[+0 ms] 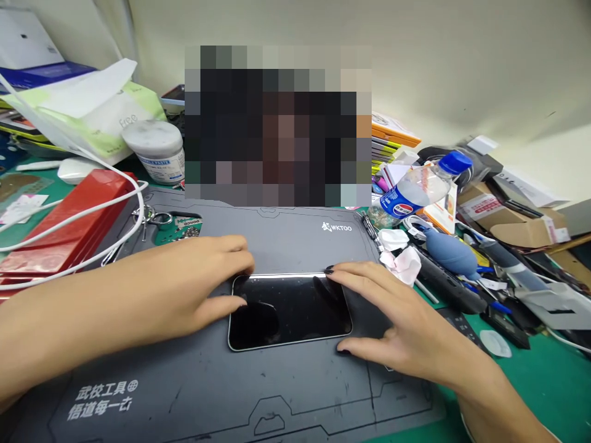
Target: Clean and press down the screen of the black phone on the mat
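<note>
A smartphone (295, 314) with a black glass screen and a thin pale frame lies sideways, screen up, on the grey work mat (203, 394). Its screen is dark and shows specks and reflections. My left hand (210, 277) grips the phone's left end, fingers curled at the far edge and thumb on the glass near the left side. At the opposite end, my right hand (397, 314) spans the phone, with fingertips on the far right corner and the thumb at the near right corner. The phone's underside is hidden.
A red box (69, 221) and white cable (138, 227) are at left, with a white jar (157, 151) behind. On the right lie a tilted plastic bottle (410, 197), a blue air blower (450, 252), crumpled tissue (401, 261) and tools. A pixelated patch covers the back centre.
</note>
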The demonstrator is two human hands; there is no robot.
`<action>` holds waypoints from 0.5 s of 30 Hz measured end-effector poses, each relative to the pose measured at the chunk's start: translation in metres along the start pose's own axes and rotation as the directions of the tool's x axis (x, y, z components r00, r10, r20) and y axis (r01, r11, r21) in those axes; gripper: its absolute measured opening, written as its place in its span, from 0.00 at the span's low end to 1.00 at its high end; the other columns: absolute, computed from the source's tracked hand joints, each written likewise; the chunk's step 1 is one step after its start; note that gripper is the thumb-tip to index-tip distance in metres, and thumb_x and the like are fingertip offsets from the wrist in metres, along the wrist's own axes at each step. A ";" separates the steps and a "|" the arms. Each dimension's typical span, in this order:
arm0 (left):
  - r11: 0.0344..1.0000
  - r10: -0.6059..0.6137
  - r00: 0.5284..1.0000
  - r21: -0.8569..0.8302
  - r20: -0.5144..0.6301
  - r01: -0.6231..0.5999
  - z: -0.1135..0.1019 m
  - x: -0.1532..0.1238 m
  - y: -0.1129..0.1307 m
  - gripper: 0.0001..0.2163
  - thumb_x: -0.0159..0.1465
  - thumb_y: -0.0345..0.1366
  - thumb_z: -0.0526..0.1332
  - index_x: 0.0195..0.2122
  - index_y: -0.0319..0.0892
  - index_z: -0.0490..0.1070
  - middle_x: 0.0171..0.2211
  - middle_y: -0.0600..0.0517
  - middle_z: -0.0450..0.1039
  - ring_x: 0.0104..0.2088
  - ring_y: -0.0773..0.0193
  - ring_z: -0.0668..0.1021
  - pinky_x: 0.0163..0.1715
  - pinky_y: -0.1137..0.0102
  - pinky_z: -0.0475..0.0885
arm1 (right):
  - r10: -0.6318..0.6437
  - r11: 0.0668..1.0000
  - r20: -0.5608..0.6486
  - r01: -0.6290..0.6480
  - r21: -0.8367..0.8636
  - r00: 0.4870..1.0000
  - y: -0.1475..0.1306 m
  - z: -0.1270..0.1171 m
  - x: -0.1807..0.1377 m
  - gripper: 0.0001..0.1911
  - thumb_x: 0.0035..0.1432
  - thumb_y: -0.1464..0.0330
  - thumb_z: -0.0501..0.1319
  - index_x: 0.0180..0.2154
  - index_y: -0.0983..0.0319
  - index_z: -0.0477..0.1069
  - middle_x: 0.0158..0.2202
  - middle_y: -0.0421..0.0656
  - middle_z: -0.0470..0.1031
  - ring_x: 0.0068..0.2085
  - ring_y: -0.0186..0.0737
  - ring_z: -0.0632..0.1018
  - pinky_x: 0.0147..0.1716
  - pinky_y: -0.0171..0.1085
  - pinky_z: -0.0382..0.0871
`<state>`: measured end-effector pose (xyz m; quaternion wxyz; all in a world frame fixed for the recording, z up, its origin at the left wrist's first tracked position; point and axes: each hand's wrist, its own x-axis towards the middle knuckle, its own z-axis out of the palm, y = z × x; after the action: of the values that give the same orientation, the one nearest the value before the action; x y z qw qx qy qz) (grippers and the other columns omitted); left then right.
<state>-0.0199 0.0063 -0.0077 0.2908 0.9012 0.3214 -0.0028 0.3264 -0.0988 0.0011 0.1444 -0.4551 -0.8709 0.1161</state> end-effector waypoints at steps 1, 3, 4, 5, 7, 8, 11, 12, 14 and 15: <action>1.000 0.008 1.000 0.004 -0.001 -0.008 0.000 0.001 -0.001 0.10 0.73 0.43 0.61 0.46 0.48 0.80 0.46 0.48 0.80 0.40 0.53 0.84 0.41 0.60 0.78 | 0.005 1.000 0.003 -0.005 0.006 1.000 0.000 0.000 0.000 0.31 0.63 0.64 0.77 0.65 0.59 0.75 0.60 0.54 0.84 0.58 0.54 0.86 0.58 0.50 0.85; 1.000 0.014 1.000 0.005 -0.009 -0.014 0.001 0.003 -0.001 0.11 0.74 0.42 0.58 0.46 0.49 0.81 0.46 0.48 0.81 0.40 0.53 0.84 0.41 0.60 0.78 | 0.014 1.000 0.006 -0.014 0.023 1.000 -0.001 0.000 0.000 0.32 0.62 0.64 0.78 0.65 0.58 0.75 0.60 0.53 0.84 0.58 0.54 0.86 0.59 0.50 0.84; 1.000 0.017 0.999 0.000 -0.033 -0.017 0.002 0.004 0.000 0.11 0.74 0.41 0.58 0.45 0.49 0.81 0.45 0.48 0.81 0.39 0.53 0.84 0.41 0.60 0.78 | 0.015 0.999 0.005 -0.015 0.030 1.000 -0.001 0.001 0.000 0.32 0.62 0.64 0.78 0.65 0.58 0.75 0.60 0.53 0.84 0.58 0.54 0.86 0.59 0.49 0.84; 1.000 0.019 0.998 -0.004 -0.056 -0.019 0.003 0.005 0.001 0.11 0.73 0.40 0.58 0.44 0.49 0.81 0.44 0.48 0.81 0.39 0.54 0.84 0.40 0.60 0.77 | 0.016 0.999 0.003 -0.016 0.034 1.000 -0.001 0.001 0.000 0.32 0.61 0.63 0.79 0.65 0.58 0.76 0.60 0.53 0.84 0.59 0.54 0.86 0.59 0.49 0.84; 1.000 0.029 0.995 -0.008 -0.096 -0.030 0.004 0.005 0.002 0.10 0.72 0.39 0.58 0.42 0.49 0.81 0.41 0.49 0.81 0.37 0.54 0.84 0.39 0.61 0.76 | 0.012 1.000 -0.002 -0.012 0.026 1.000 -0.002 0.002 -0.001 0.32 0.62 0.64 0.78 0.65 0.59 0.75 0.60 0.53 0.84 0.59 0.54 0.86 0.59 0.49 0.84; 0.999 0.030 0.994 -0.009 -0.103 -0.031 0.004 0.005 0.002 0.11 0.72 0.39 0.58 0.41 0.49 0.81 0.40 0.49 0.81 0.37 0.55 0.84 0.38 0.61 0.76 | 0.008 1.000 -0.001 -0.008 0.017 1.000 -0.002 0.003 -0.001 0.32 0.62 0.64 0.78 0.65 0.59 0.75 0.60 0.54 0.84 0.59 0.54 0.86 0.59 0.49 0.84; 0.999 0.013 0.997 -0.029 -0.070 -0.016 0.003 0.004 0.002 0.11 0.72 0.40 0.58 0.42 0.49 0.81 0.41 0.49 0.82 0.37 0.54 0.84 0.39 0.61 0.77 | -0.005 1.000 0.002 0.005 -0.005 1.000 -0.003 0.003 -0.001 0.32 0.63 0.64 0.78 0.65 0.59 0.74 0.60 0.54 0.84 0.58 0.55 0.86 0.58 0.49 0.85; 0.999 0.001 0.998 -0.038 -0.062 -0.004 0.002 0.004 0.002 0.10 0.72 0.41 0.59 0.42 0.49 0.81 0.42 0.49 0.82 0.38 0.54 0.84 0.39 0.61 0.77 | -0.006 1.000 0.002 0.006 -0.013 1.000 -0.004 0.003 -0.001 0.32 0.63 0.64 0.78 0.65 0.59 0.74 0.60 0.54 0.84 0.58 0.55 0.86 0.58 0.49 0.85; 0.999 -0.016 0.999 -0.049 -0.045 0.014 0.001 0.004 0.002 0.09 0.71 0.42 0.61 0.42 0.50 0.81 0.43 0.49 0.82 0.39 0.53 0.85 0.40 0.60 0.78 | -0.002 1.000 0.007 0.002 -0.026 1.000 -0.005 0.002 -0.001 0.31 0.64 0.65 0.77 0.65 0.59 0.73 0.61 0.54 0.83 0.59 0.55 0.86 0.59 0.50 0.84; 0.999 -0.019 0.999 -0.049 -0.046 0.017 0.001 0.005 0.001 0.09 0.71 0.42 0.61 0.42 0.50 0.81 0.44 0.49 0.83 0.40 0.53 0.85 0.40 0.60 0.78 | 0.002 1.000 0.012 -0.002 -0.030 1.000 -0.006 0.002 -0.001 0.31 0.64 0.65 0.77 0.65 0.58 0.73 0.61 0.54 0.83 0.60 0.56 0.86 0.59 0.50 0.84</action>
<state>-0.0153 0.0077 -0.0085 0.3050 0.8907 0.3363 0.0231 0.3219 -0.1030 0.0009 0.1323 -0.4573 -0.8730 0.1056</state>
